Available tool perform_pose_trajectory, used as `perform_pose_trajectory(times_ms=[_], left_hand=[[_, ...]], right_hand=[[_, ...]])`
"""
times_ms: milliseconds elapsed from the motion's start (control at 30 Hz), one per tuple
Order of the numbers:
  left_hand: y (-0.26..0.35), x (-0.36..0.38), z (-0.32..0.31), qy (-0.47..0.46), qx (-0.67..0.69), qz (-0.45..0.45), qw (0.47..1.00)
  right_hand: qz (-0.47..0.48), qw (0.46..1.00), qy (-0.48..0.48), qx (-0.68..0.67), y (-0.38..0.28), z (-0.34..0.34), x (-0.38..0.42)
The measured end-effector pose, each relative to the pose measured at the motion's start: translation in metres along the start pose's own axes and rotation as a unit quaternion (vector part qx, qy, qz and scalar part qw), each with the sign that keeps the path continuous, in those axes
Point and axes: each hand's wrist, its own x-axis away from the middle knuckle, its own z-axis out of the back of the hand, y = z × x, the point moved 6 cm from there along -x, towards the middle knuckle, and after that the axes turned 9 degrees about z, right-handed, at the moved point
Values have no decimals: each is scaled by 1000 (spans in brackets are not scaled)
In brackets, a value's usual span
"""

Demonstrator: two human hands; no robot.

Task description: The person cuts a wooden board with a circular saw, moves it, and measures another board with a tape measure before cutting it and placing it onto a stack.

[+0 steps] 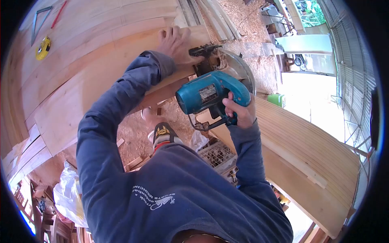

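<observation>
A teal circular saw (210, 93) is in my right hand (242, 111), whose fingers wrap round its rear handle near the trigger. The saw's metal base and round blade guard (239, 69) sit at the end of a wide wooden board (133, 48). My left hand (175, 45) lies on that board with its fingers spread toward the far side. Its thumb reaches right beside the saw's base plate. Wood dust coats the guard; the blade itself is hidden.
A yellow tape measure (43, 48), a metal square (38, 24) and a red pencil-like stick (59, 14) lie on the boards at upper left. Long planks (308, 141) rest at right. Below are a plastic crate (219, 156) and a white plastic bag (71, 192). Shavings cover the floor.
</observation>
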Motion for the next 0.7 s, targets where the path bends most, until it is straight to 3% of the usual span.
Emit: perform_pose_trajectory(times_ms=[167, 700], left_hand=[[2, -1, 7, -29, 15, 19, 999], [7, 11, 4, 38, 32, -2, 999]], right_hand=[[5, 1000, 10, 5, -3, -4, 1], [-3, 1000, -10, 23, 2, 3, -1]])
